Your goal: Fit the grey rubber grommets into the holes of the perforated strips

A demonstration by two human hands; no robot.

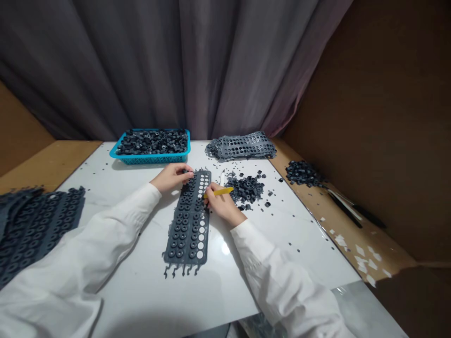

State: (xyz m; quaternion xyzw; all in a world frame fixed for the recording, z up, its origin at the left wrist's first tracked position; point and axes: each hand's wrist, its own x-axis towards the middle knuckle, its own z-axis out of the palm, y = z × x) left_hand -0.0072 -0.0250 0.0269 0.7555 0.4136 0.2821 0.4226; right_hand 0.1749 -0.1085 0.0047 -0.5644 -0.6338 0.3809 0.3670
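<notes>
A dark grey rubber sheet (186, 230) with rows of raised rings lies lengthwise before me on the white table. Along its right side runs a column of open holes with white showing through. My left hand (174, 176) rests at the sheet's far left edge, fingers bent together over the rings; what lies under the fingertips is hidden. Over the right column, my right hand (220, 202) grips a yellow-handled tool (223, 191), whose tip is hidden at the sheet. Just beyond that hand is a heap of small dark rubber pieces (248, 188), with a thin white blade-like object (222, 176) beside it.
A blue basket (150, 159) full of dark rubber rings stands at the back left. Perforated sheets (246, 145) are stacked at the back right. More ringed sheets (45, 220) lie at left. On the right ledge are another dark heap (303, 172), long-handled tools (343, 206) and white scraps (361, 258).
</notes>
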